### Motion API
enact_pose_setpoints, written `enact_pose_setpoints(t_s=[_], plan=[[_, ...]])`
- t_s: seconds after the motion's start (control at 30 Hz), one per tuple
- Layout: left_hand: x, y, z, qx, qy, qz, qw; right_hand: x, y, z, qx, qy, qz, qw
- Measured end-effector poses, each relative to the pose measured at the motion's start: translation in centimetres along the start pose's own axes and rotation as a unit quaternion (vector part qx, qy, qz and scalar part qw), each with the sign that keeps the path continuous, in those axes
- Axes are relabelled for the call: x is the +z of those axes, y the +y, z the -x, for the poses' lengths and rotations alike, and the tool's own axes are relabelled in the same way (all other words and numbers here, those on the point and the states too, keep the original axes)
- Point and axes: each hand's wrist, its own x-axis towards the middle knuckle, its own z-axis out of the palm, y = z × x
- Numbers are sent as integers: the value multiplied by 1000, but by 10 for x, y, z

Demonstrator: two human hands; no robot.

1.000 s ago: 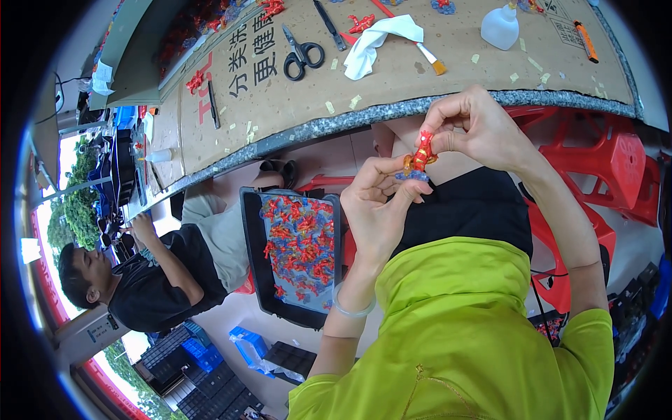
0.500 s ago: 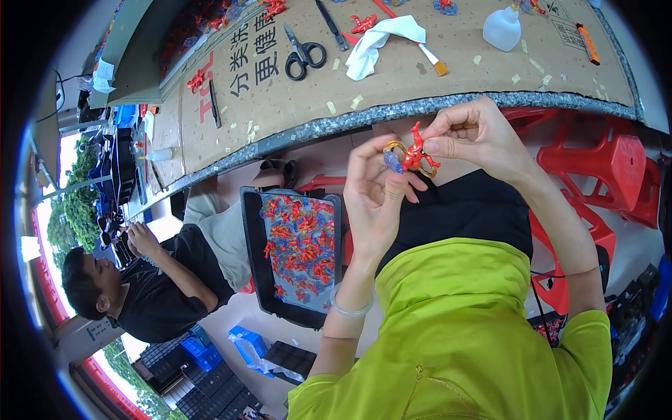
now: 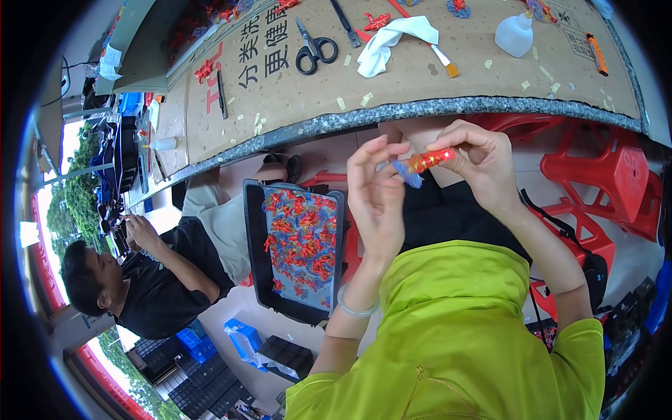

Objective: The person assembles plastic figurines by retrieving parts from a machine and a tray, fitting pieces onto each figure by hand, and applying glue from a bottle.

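Observation:
Between my two hands, over my lap, is a small red toy figurine [image 3: 432,160] with gold details and a translucent blue base. My right hand [image 3: 481,157] pinches its red end between thumb and fingers. The figurine lies sideways, its blue base pointing toward my left hand [image 3: 376,192]. The left fingers are spread and loosely curved beside the base; whether they touch it I cannot tell. A clear bangle circles my left wrist.
Ahead, the cardboard-covered table [image 3: 301,105] holds scissors [image 3: 313,52], a white cloth [image 3: 392,42], a brush [image 3: 446,61], a white bottle [image 3: 514,35] and an orange cutter [image 3: 596,54]. A black tray [image 3: 255,231] of figurines stands left, near a seated person [image 3: 161,280]. Red stools [image 3: 595,168] stand right.
The figurine has turned from upright with limbs showing to lying sideways, its red end in my right hand. My left fingers have spread a little. The view has shifted slightly.

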Motion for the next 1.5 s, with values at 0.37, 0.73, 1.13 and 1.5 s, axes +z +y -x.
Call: enact_pose_setpoints(t_s=[0.37,0.73,1.13,1.5], plan=[[-15,8,-9,-288,-253,197,902,-22,-36,-42,13,-368,180,912],[-11,2,1,-223,-139,159,952,-19,-15,-1,27,-81,38,996],[4,13,2,-242,-135,116,954,-37,13,25,174,-119,-144,967],[-8,11,-17,-47,-174,-120,976,-38,-8,16,154,-182,-58,970]])
